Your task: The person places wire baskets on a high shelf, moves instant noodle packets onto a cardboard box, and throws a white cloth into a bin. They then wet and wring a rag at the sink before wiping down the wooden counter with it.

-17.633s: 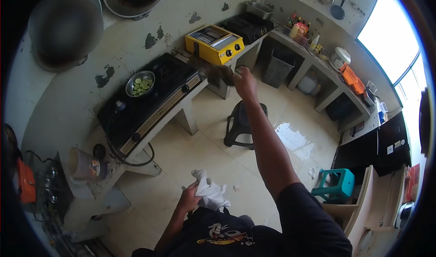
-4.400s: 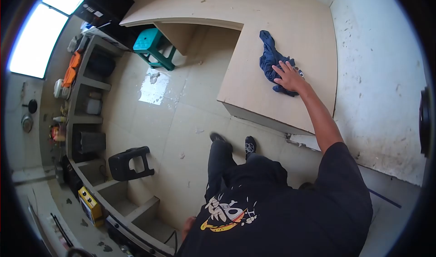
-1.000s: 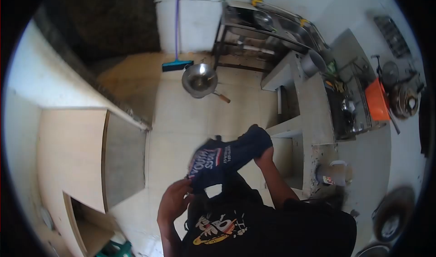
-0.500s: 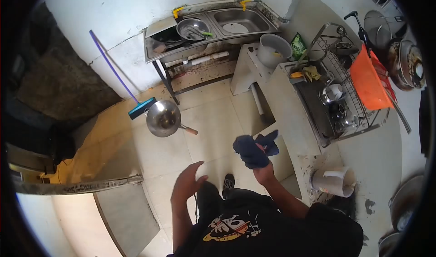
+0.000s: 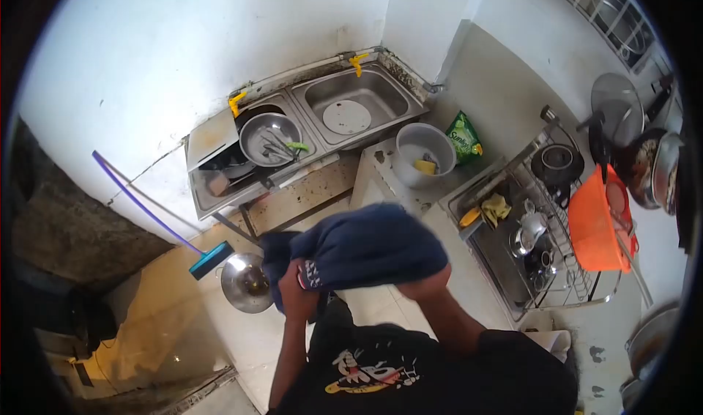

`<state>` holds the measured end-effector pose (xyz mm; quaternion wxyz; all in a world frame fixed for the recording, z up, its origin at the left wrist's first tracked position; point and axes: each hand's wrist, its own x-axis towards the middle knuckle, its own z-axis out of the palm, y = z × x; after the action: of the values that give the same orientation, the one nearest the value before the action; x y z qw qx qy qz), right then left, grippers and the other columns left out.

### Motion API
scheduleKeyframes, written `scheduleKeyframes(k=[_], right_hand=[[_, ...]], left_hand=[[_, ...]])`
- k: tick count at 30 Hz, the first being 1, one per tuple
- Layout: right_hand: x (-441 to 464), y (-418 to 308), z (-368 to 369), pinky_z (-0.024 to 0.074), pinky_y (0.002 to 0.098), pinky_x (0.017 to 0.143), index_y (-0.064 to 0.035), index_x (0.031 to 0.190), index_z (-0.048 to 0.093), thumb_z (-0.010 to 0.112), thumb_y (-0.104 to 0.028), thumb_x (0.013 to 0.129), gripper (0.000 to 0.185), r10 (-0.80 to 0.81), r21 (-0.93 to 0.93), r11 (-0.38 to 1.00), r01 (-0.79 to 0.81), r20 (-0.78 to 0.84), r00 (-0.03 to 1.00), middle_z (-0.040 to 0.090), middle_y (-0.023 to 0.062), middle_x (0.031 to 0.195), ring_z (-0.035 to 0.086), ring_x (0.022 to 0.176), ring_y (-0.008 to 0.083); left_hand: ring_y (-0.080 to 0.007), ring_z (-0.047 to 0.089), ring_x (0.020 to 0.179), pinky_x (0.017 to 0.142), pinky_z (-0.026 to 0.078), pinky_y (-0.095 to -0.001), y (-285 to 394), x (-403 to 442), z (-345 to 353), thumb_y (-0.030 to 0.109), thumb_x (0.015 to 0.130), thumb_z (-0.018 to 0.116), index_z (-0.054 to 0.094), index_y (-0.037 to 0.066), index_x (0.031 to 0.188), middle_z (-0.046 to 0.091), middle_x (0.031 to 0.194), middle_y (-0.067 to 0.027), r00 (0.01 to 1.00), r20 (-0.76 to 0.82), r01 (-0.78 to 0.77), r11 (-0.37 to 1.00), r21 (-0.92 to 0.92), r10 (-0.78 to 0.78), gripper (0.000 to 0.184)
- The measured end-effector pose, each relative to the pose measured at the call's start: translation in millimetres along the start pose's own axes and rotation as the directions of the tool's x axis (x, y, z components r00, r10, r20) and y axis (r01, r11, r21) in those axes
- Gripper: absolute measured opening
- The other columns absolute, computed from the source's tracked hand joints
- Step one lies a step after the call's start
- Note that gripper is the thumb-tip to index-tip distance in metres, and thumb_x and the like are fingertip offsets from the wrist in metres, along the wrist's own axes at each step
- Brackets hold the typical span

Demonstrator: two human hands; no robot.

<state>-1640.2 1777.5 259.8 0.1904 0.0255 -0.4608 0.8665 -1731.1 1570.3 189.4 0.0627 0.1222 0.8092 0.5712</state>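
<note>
Unfurled from the bunch that my right hand (image 5: 428, 284) held half a second ago, the dark blue cloth (image 5: 362, 246) now spans both hands, in the air in front of my black shirt (image 5: 439, 371). My left hand (image 5: 296, 290) has come across and pinches it beside the white lettering; my right is at the opposite end, fingers hidden, so I can't tell how firmly they're closed. I'd judge it light, soft, floppy and unbreakable, best taken by two far-apart edges to stop sagging.
</note>
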Motion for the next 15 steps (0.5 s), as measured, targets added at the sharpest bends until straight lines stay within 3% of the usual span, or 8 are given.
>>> scheduleKeyframes(k=[2,4,5,7,8,11,14,15], right_hand=[[45,-5,-33,0.0357,0.0341,0.107,0.0036,0.136,0.040,0.053,-0.005,0.090,0.048,-0.103,-0.512,0.858,0.037,-0.101,0.990,0.052,0.0137,0.133,0.050,0.122,0.0223],[88,-12,-48,0.0390,0.0320,0.104,0.0017,0.130,0.049,0.054,-0.003,0.088,0.042,-0.054,-0.328,0.944,0.012,-0.121,0.991,0.057,0.0130,0.129,0.054,0.117,0.0201],[105,-13,-57,0.0404,0.0312,0.102,0.0005,0.127,0.053,0.055,-0.003,0.087,0.040,-0.010,-0.336,0.941,-0.036,-0.135,0.991,0.059,0.0124,0.127,0.056,0.115,0.0189],[126,5,-105,0.0420,0.0306,0.100,-0.0032,0.125,0.057,0.057,-0.004,0.087,0.037,0.122,-0.701,0.665,-0.256,-0.236,0.964,0.061,0.0106,0.124,0.057,0.113,0.0166],[129,7,-115,0.0434,0.0313,0.098,-0.0078,0.126,0.058,0.065,-0.009,0.085,0.041,0.256,-0.821,0.475,-0.318,-0.217,0.942,0.063,0.0091,0.121,0.059,0.111,0.0183],[141,7,-128,0.0457,0.0316,0.094,-0.0077,0.127,0.057,0.067,-0.013,0.085,0.043,0.640,-0.786,0.309,-0.535,-0.244,0.729,0.064,0.0079,0.120,0.060,0.107,0.0194],[169,31,-181,0.0480,0.0321,0.090,-0.0077,0.128,0.057,0.069,-0.014,0.085,0.045,0.511,-0.823,0.383,-0.419,-0.189,0.839,0.064,0.0076,0.119,0.061,0.103,0.0198],[188,41,-199,0.0492,0.0323,0.087,-0.0073,0.128,0.056,0.068,-0.014,0.085,0.045,0.488,-0.677,0.489,-0.550,-0.310,0.816,0.065,0.0077,0.117,0.061,0.100,0.0189]], left_hand=[[-0.0192,0.065,0.088,0.078,0.050,-0.0298,7,45,2,0.006,0.081,0.065,0.058,-0.001,0.106,0.066,0.095,-0.0115,0.995,-0.090,-0.064,0.980,-0.186,0.048,0.026],[-0.0179,0.065,0.090,0.079,0.051,-0.0297,19,92,4,0.007,0.087,0.060,0.057,-0.001,0.108,0.066,0.099,-0.0099,0.994,-0.111,-0.075,0.866,-0.494,0.022,0.023],[-0.0185,0.065,0.091,0.080,0.052,-0.0312,30,116,7,0.009,0.090,0.057,0.057,0.000,0.110,0.066,0.101,-0.0093,0.998,-0.066,-0.028,0.726,-0.687,-0.024,0.022],[-0.0196,0.065,0.093,0.082,0.054,-0.0340,49,166,18,0.011,0.095,0.053,0.057,0.001,0.113,0.065,0.104,-0.0081,0.995,0.061,0.084,0.326,-0.942,-0.081,0.021],[-0.0228,0.065,0.096,0.084,0.056,-0.0386,49,190,22,0.020,0.095,0.053,0.057,0.004,0.114,0.065,0.107,-0.0090,0.981,0.154,0.178,0.237,-0.955,-0.117,0.025],[-0.0268,0.062,0.105,0.094,0.051,-0.0433,54,247,45,0.032,0.097,0.046,0.055,0.005,0.121,0.062,0.117,-0.0126,0.977,0.206,0.198,0.144,-0.970,0.046,0.038],[-0.0303,0.057,0.116,0.102,0.044,-0.0472,61,301,64,0.040,0.096,0.045,0.049,0.004,0.129,0.058,0.126,-0.0142,0.949,0.225,0.219,0.052,-0.974,0.222,0.049],[-0.0315,0.054,0.119,0.105,0.041,-0.0486,64,318,67,0.042,0.096,0.044,0.047,0.004,0.132,0.055,0.129,-0.0147,0.939,0.215,0.206,0.062,-0.977,0.269,0.052]])
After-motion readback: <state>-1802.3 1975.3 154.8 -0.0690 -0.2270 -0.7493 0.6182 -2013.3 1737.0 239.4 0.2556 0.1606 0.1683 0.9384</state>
